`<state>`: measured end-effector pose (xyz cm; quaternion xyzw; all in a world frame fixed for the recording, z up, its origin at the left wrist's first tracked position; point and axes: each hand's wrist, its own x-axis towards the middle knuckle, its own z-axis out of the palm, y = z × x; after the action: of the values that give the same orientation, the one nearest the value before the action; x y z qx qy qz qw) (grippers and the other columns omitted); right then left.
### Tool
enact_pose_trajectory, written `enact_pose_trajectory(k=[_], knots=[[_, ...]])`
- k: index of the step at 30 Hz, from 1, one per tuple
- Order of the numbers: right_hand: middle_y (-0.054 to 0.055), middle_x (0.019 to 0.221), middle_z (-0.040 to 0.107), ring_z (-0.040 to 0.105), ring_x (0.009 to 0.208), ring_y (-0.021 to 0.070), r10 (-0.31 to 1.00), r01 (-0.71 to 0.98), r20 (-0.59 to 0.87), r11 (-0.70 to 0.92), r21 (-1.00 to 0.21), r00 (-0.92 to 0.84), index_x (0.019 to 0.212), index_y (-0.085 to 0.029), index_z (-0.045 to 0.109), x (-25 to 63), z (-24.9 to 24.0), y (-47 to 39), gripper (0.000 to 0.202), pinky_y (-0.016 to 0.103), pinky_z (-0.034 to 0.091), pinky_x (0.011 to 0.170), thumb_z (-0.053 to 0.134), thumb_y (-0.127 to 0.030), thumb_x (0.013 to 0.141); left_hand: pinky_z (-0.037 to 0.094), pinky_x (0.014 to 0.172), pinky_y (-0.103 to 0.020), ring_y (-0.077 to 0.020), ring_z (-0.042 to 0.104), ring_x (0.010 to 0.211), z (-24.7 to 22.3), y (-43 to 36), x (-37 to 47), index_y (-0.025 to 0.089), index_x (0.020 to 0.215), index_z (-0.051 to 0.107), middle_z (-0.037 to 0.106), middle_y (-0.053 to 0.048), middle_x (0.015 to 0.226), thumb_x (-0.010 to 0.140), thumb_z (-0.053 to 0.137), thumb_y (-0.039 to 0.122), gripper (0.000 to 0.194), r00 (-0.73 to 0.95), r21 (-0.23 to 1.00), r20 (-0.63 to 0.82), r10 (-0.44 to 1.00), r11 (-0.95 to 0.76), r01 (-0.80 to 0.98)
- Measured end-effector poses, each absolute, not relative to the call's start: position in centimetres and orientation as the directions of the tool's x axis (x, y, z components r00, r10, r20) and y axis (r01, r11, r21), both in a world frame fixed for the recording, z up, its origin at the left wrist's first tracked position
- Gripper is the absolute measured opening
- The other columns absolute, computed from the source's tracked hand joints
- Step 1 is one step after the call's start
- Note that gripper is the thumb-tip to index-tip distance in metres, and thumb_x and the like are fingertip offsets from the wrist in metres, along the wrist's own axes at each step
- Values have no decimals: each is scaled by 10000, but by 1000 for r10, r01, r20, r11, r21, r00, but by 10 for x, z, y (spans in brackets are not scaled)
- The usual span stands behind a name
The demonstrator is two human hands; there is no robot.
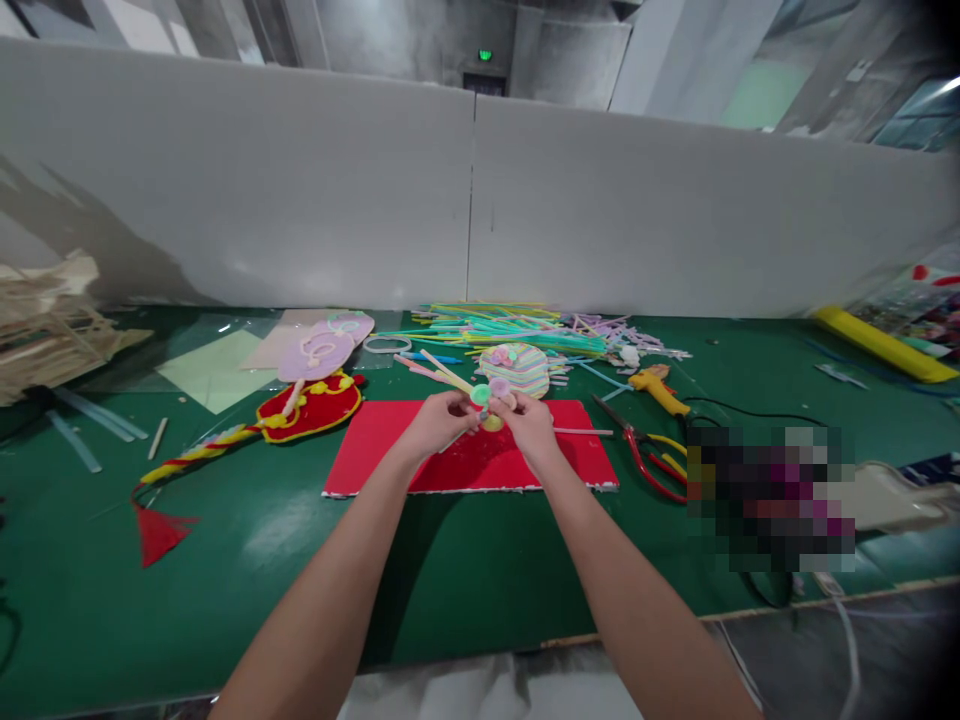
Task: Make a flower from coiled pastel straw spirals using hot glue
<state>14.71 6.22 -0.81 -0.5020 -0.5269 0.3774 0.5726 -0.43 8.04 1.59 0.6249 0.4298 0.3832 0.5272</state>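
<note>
- surface (pixel 472 590): green, carries everything; middle front left free of stock, probably for elbow room
- partition (pixel 300 190): pale, stands behind the surface; stock sits along its foot, likely to stay in reach yet out of the way
- board (pixel 589 465): red, flat, under both hands; reads as a work pad sparing the surface
- stems (pixel 510 328): heaped at the back, mostly lying crosswise; probably so single ones pull out easily
- red fan (pixel 319 408): left of the board, twisted handle and tassel toward the near left; parked clear of the hands, I'd say
- purple fan (pixel 322 350): just behind, its stick lying over the red fan
- red-handled tool (pixel 656 470): just right of the board, handles toward the near right; suits a right-hand pickup; pliers or scissors, cannot tell
- left hand (pixel 442 420): grip narrow, thumb and finger pinching the rosettes
- right hand (pixel 529 425): same pinch from the other side; two-sided hold presumably steadies small parts
- striped disc (pixel 519 370): behind the hands
- glue gun (pixel 664 392): right rear, cord trailing right
- rosettes (pixel 481 395): green, lilac, between the fingertips, above the board; exact contact partly hidden
</note>
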Motion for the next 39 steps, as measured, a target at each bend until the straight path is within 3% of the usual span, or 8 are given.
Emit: enact_pose_trajectory(k=[5, 11, 16, 20, 24, 29, 39], knots=[[-38, 575, 435, 391, 582, 108, 960, 128, 237, 219, -967, 151, 562, -168, 493, 151, -10, 65, 282, 234, 346, 563, 622, -390, 678, 438, 537, -262, -155, 579, 514, 11, 81, -1, 151, 585, 568, 603, 1, 508, 551, 716, 288, 205, 316, 989, 37, 948, -79, 122], [-30, 590, 479, 418, 592, 121, 965, 134, 231, 214, -968, 121, 602, -168, 545, 158, -6, 66, 254, 247, 368, 582, 624, -400, 668, 441, 651, -263, -167, 592, 671, 5, 80, 7, 148, 725, 638, 664, -19, 696, 583, 704, 346, 252, 195, 991, 110, 975, -123, 57], [-25, 613, 520, 455, 613, 131, 976, 105, 205, 197, -975, 77, 653, -165, 593, 154, -3, 65, 240, 252, 382, 603, 648, -398, 640, 415, 621, -257, -161, 561, 638, -1, 77, 14, 134, 693, 642, 632, -6, 633, 581, 707, 389, 285, 70, 995, 98, 993, -98, 6], [-20, 642, 547, 470, 621, 132, 978, 73, 197, 192, -979, 65, 688, -165, 604, 153, -3, 65, 253, 250, 387, 602, 640, -412, 646, 425, 633, -252, -153, 569, 654, -1, 75, 17, 136, 749, 645, 646, -12, 687, 576, 712, 399, 322, 52, 995, 70, 996, -66, -78], [-15, 655, 566, 477, 632, 138, 979, 80, 198, 194, -978, 39, 702, -167, 614, 155, -2, 64, 257, 253, 390, 610, 643, -416, 647, 413, 593, -242, -133, 546, 588, -1, 74, 16, 127, 687, 641, 612, -2, 598, 557, 733, 400, 317, 32, 991, 39, 999, -35, -132], [-28, 603, 511, 446, 612, 132, 975, 107, 220, 216, -971, 32, 641, -168, 580, 153, -5, 64, 243, 249, 374, 604, 642, -403, 654, 394, 559, -230, -114, 519, 548, -3, 74, 18, 124, 627, 635, 593, 4, 561, 526, 756, 416, 332, -29, 982, 3, 1000, -8, -186], [-59, 567, 350, 334, 573, 107, 945, 147, 294, 273, -951, 147, 541, -197, 374, 139, -13, 63, 341, 232, 301, 564, 609, -398, 685, 389, 534, -207, -83, 490, 531, -7, 65, 32, 138, 630, 582, 563, 29, 578, 585, 706, 458, 347, -181, 955, -20, 983, -35, -294]])
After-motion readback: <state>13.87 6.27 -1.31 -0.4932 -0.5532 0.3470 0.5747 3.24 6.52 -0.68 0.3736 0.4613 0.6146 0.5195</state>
